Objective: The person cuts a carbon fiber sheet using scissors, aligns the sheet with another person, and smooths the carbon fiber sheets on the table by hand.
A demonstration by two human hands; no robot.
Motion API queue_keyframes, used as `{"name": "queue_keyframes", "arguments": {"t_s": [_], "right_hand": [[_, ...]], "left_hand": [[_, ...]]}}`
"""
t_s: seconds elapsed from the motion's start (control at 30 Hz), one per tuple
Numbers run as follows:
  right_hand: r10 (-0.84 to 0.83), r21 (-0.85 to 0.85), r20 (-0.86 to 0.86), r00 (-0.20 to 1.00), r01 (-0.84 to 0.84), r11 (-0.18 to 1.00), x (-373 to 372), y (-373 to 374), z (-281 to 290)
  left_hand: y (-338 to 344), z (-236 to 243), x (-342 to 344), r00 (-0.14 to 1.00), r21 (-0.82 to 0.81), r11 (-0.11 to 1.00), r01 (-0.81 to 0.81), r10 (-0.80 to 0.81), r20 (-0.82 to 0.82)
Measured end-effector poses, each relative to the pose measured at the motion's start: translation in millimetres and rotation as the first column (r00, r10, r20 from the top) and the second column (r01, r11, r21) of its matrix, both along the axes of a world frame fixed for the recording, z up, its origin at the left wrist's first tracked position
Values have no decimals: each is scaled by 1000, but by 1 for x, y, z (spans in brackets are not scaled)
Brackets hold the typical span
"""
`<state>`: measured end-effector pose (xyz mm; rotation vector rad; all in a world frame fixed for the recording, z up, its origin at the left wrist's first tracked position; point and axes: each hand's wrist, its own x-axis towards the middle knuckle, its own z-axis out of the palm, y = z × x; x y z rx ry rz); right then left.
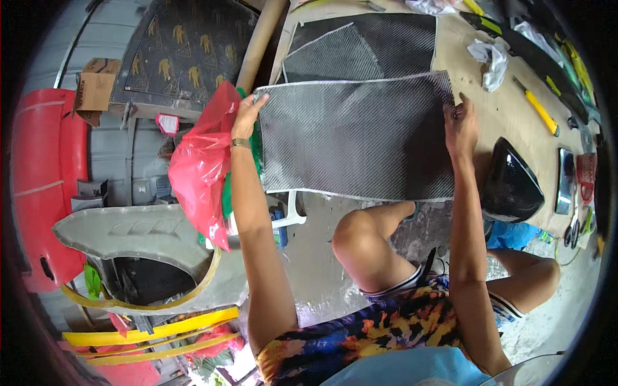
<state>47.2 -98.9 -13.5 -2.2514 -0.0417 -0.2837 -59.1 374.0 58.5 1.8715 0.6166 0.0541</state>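
Observation:
A rectangular sheet of carbon fibre cloth (354, 138), dark grey with a diagonal weave and pale edges, is stretched out between my hands above my knees. My left hand (244, 119), with a band on its wrist, pinches the sheet near its far left corner. At the right edge, close to the far right corner, my right hand (461, 132) grips it with bent fingers, partly in shadow. Beyond it, more carbon fibre cloth (405, 42) lies flat on the table, with a smaller angled piece (331, 55) on top.
On the wooden table (476, 96) at right lie a yellow cutter knife (541, 110), crumpled white plastic (490, 61), a glossy black shell (513, 183), a phone (564, 180) and scissors (571, 228). A red plastic bag (203, 161) hangs beside my left arm. A grey moulded panel (135, 222) stands left.

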Motion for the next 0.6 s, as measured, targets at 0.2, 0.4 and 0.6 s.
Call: {"name": "queue_keyframes", "arguments": {"t_s": [0.2, 0.4, 0.6], "right_hand": [[4, -55, 54, 999, -1, 999, 1, 9, 2], [-1, 111, -80, 997, 10, 994, 5, 9, 6], [28, 65, -101, 994, -22, 998, 5, 3, 5]], "left_hand": [[27, -33, -14, 967, 135, 980, -145, 111, 230], [28, -49, -19, 938, 443, 859, -256, 110, 329], [0, -38, -43, 976, 282, 943, -174, 127, 179]]}}
